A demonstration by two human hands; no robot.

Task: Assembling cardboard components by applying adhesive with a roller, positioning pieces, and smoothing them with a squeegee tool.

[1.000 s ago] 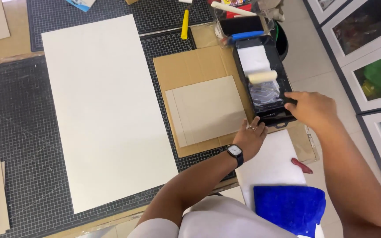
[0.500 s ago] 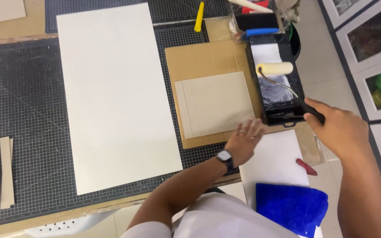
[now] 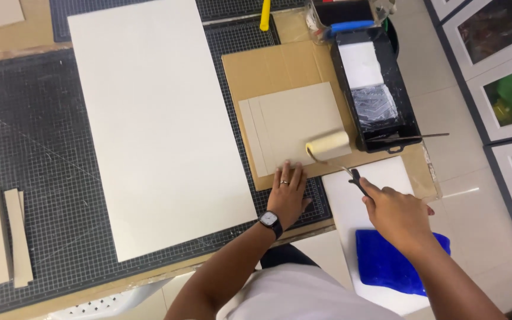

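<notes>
My right hand (image 3: pixel 399 214) grips the black handle of a small paint roller (image 3: pixel 328 146). Its pale foam head rests on the lower right corner of a grey board (image 3: pixel 294 124). That board lies on a brown cardboard sheet (image 3: pixel 268 65). My left hand (image 3: pixel 288 194), with a ring and a wristwatch, lies flat with fingers spread at the board's near edge. A black roller tray (image 3: pixel 374 89) with white glue sits just right of the cardboard.
A large white sheet (image 3: pixel 155 118) covers the dark gridded cutting mat (image 3: pixel 37 148). Grey board strips (image 3: pixel 16 234) lie at the left. A blue cloth (image 3: pixel 392 261) on a white board sits lower right. Framed pictures (image 3: pixel 505 89) lean on the floor at right.
My right hand lifted the roller out of the tray and brought it left and down onto the grey board. My left hand slid a little left along the board's near edge.
</notes>
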